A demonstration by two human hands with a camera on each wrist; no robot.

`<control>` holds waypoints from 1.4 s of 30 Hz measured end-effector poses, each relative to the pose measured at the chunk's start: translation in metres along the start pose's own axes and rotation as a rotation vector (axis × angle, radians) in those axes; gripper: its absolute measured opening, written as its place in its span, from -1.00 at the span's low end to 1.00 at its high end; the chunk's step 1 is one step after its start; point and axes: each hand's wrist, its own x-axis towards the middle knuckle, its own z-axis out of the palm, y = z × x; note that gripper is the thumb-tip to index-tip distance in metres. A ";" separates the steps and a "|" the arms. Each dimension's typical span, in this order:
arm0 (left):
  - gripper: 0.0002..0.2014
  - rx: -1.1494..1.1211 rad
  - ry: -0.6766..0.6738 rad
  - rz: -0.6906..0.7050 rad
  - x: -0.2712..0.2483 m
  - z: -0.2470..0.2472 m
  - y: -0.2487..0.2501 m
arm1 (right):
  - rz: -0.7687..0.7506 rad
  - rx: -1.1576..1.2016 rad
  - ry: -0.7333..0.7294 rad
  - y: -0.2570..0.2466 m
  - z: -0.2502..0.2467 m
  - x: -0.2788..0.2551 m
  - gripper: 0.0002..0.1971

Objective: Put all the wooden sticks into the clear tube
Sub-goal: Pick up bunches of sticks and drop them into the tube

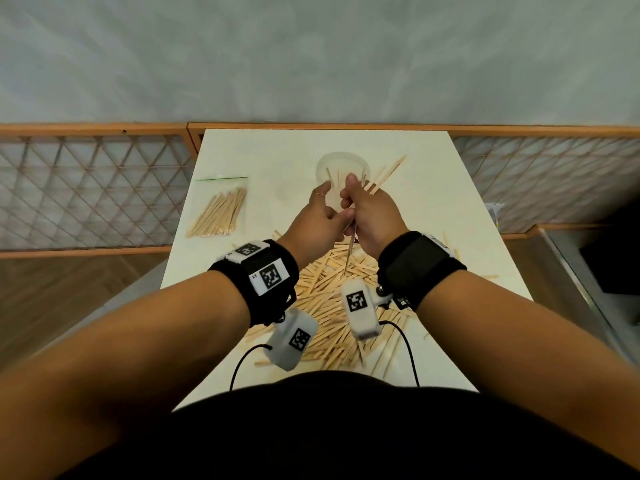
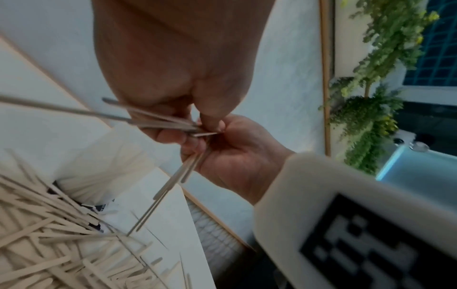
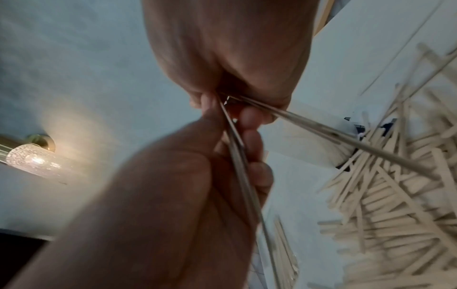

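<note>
The clear tube stands upright at the table's middle back with a few wooden sticks inside and several leaning beside it. Both hands are raised just in front of it, fingertips together. My right hand grips a small bunch of sticks that hangs down toward the pile; the left wrist view shows this bunch below the right hand. My left hand pinches a few more sticks, which run back along its palm. A big loose pile of sticks covers the near table.
A clear zip bag holding a bundle of sticks lies at the left of the white table. Stray sticks lie toward the right edge. A wood-framed lattice screen runs behind the table. Two cables hang from the wrist cameras.
</note>
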 end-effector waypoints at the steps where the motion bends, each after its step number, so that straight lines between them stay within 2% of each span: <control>1: -0.37 -0.038 -0.006 -0.039 0.001 -0.002 -0.001 | -0.021 -0.007 0.021 -0.004 -0.001 0.001 -0.63; 4: -0.57 -0.078 -0.050 -0.118 0.006 -0.004 -0.012 | -0.116 -0.031 0.080 -0.018 -0.006 0.008 -0.63; 7: -0.61 -0.202 -0.067 -0.214 0.009 -0.001 -0.020 | -0.194 0.035 0.038 -0.042 -0.012 0.015 -0.72; 10: -0.50 -0.515 -0.082 -0.416 0.006 0.003 -0.014 | -0.252 0.065 0.004 -0.070 -0.013 0.014 -0.83; 13: -0.38 -0.770 -0.126 -0.571 0.004 0.005 -0.001 | -0.292 0.077 -0.009 -0.092 -0.009 0.010 -0.78; 16: -0.35 -0.956 -0.173 -0.606 0.003 0.006 0.012 | -0.306 0.031 -0.070 -0.097 -0.004 0.008 -0.74; 19: -0.39 -1.036 -0.192 -0.596 0.005 0.006 0.023 | -0.303 -0.004 -0.153 -0.092 -0.001 0.002 -0.76; 22: -0.47 -1.048 -0.142 -0.614 0.008 0.006 0.029 | -0.300 0.014 -0.169 -0.086 -0.001 -0.005 -0.82; 26: -0.51 -1.029 -0.119 -0.630 0.006 0.008 0.028 | -0.366 -0.066 -0.092 -0.083 -0.003 -0.007 -0.91; 29: -0.50 -0.978 -0.169 -0.626 0.003 0.009 0.028 | -0.373 -0.178 -0.092 -0.080 -0.005 -0.005 -0.72; 31: -0.48 -0.899 -0.217 -0.609 0.003 0.009 0.028 | -0.403 -0.395 -0.077 -0.077 -0.007 -0.004 -0.66; 33: -0.48 -0.793 -0.254 -0.577 0.002 0.008 0.028 | -0.475 -0.636 -0.029 -0.073 -0.013 0.001 -0.65; 35: -0.48 -0.712 -0.270 -0.544 0.002 0.008 0.026 | -0.510 -0.750 -0.017 -0.072 -0.019 0.005 -0.70; 39: -0.50 -0.604 -0.320 -0.462 0.001 0.008 0.026 | -0.488 -0.761 -0.062 -0.076 -0.024 0.010 -0.95; 42: -0.52 -0.511 -0.331 -0.320 0.002 0.011 0.030 | -0.455 -0.725 -0.035 -0.079 -0.025 0.013 -0.94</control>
